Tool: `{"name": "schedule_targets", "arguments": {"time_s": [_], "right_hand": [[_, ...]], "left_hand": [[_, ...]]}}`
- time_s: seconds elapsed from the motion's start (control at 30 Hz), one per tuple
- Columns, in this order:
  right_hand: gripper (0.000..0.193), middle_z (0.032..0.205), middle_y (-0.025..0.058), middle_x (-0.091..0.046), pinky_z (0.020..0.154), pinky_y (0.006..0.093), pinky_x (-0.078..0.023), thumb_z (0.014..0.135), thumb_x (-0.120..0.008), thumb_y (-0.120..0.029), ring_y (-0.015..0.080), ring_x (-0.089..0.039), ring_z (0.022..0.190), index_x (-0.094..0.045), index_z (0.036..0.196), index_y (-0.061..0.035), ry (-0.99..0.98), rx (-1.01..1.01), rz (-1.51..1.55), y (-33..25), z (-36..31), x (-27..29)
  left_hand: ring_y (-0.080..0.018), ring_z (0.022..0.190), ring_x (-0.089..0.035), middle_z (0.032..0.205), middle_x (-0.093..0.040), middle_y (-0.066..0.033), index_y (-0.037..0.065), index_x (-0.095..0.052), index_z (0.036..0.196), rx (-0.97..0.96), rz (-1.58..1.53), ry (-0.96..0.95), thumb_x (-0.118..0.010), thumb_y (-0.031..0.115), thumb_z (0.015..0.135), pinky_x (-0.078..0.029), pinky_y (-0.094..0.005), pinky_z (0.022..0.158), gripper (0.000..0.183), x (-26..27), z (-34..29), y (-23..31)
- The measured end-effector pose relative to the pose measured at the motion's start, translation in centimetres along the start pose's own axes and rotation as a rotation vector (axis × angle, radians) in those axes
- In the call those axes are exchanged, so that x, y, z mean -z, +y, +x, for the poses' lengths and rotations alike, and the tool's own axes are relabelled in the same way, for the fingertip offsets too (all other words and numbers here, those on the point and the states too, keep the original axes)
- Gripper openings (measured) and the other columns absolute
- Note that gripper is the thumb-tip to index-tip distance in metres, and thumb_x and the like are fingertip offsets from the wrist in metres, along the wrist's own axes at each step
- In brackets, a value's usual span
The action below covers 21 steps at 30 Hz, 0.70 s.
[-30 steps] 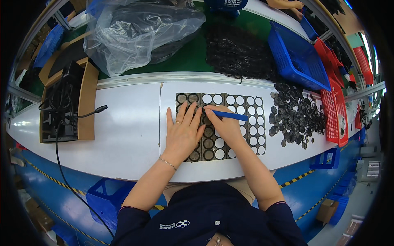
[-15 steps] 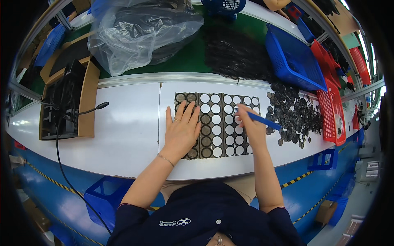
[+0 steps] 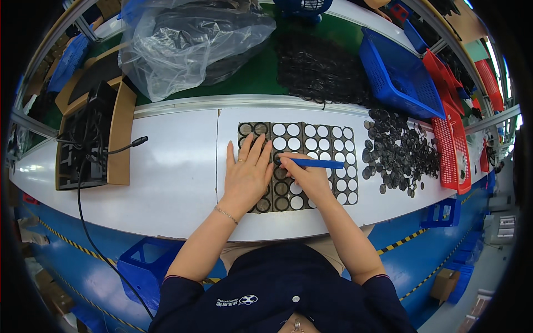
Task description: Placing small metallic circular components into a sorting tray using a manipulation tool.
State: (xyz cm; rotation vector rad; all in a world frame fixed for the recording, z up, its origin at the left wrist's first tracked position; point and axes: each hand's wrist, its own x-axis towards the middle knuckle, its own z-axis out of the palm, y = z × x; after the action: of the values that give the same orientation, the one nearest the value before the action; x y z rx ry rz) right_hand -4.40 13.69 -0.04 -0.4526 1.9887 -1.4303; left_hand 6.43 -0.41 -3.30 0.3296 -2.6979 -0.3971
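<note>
A flat sheet of round cells [image 3: 281, 189] lies on the white bench before me, with dark rings in rows. White discs [image 3: 294, 144] show in many rings on its middle and right. Brownish cells without white show at the left. My left hand [image 3: 247, 180] rests flat and spread over the sheet's left columns. In my right hand [image 3: 310, 178] is a slim blue stick-like tool [image 3: 319, 164], slanting across the discs. Its fingertips meet a brownish cell beside my left fingers; whatever is under them is hidden. Loose dark round pieces [image 3: 402, 149] lie heaped right of the sheet.
A blue basket [image 3: 394, 83] and a red basket [image 3: 452, 158] stand at the right. Black strips [image 3: 316, 66] and a clear plastic bag [image 3: 189, 53] lie along the back. At left, a cardboard box [image 3: 119, 139] holds black equipment; its cable [image 3: 81, 205] hangs over the bench edge.
My right hand has moved left across the sheet with the blue tool, from the right-hand white discs to a brownish cell by my left fingers. My left hand stays in place.
</note>
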Motion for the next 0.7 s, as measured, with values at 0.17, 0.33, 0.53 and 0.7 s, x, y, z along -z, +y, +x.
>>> {"name": "schedule_targets", "arguments": {"time_s": [0.17, 0.33, 0.53, 0.7], "right_hand": [[0.032, 0.092, 0.0003, -0.073, 0.059, 0.0191, -0.045, 0.098, -0.069, -0.029, 0.0042, -0.061, 0.077, -0.073, 0.12, -0.0062, -0.024, 0.021, -0.047, 0.4, 0.1, 0.2], [0.023, 0.092, 0.0094, -0.073, 0.076, 0.0342, -0.052, 0.093, -0.069, -0.018, 0.0212, -0.067, 0.085, -0.074, 0.107, 0.0, 0.143, 0.447, -0.35, 1.3, 0.2, -0.7], [0.027, 0.103, 0.0093, -0.07, 0.086, 0.0417, -0.046, 0.085, -0.069, -0.01, 0.0266, -0.065, 0.098, -0.068, 0.111, -0.002, 0.433, 0.917, -0.986, 1.6, -0.3, -0.8], [0.023, 0.12, 0.0173, -0.066, 0.083, 0.0461, -0.051, 0.097, -0.066, -0.019, 0.032, -0.063, 0.108, -0.075, 0.114, -0.0068, 1.05, 0.541, -1.325, 3.3, -0.5, 15.0]], "left_hand": [[-0.0314, 0.143, -0.041, 0.149, -0.051, -0.0103, 0.007, -0.058, 0.139, -0.004, -0.002, 0.004, -0.065, 0.022, 0.094, -0.022, -0.0607, 0.118, 0.048, -0.1, 0.0, -0.1], [-0.0315, 0.143, -0.041, 0.149, -0.051, -0.0105, 0.006, -0.058, 0.139, -0.009, 0.003, 0.0, -0.064, 0.022, 0.094, -0.023, -0.0607, 0.117, 0.047, 0.1, 0.1, 0.1], [-0.0309, 0.143, -0.041, 0.148, -0.052, -0.0103, 0.007, -0.058, 0.139, -0.019, 0.041, 0.002, -0.063, 0.022, 0.095, -0.024, -0.0608, 0.117, 0.047, 0.1, 0.0, 0.0], [-0.0303, 0.143, -0.041, 0.148, -0.052, -0.0096, 0.007, -0.058, 0.139, -0.017, 0.014, 0.015, -0.063, 0.023, 0.096, -0.024, -0.061, 0.117, 0.046, 0.1, 0.1, 0.3]]}}
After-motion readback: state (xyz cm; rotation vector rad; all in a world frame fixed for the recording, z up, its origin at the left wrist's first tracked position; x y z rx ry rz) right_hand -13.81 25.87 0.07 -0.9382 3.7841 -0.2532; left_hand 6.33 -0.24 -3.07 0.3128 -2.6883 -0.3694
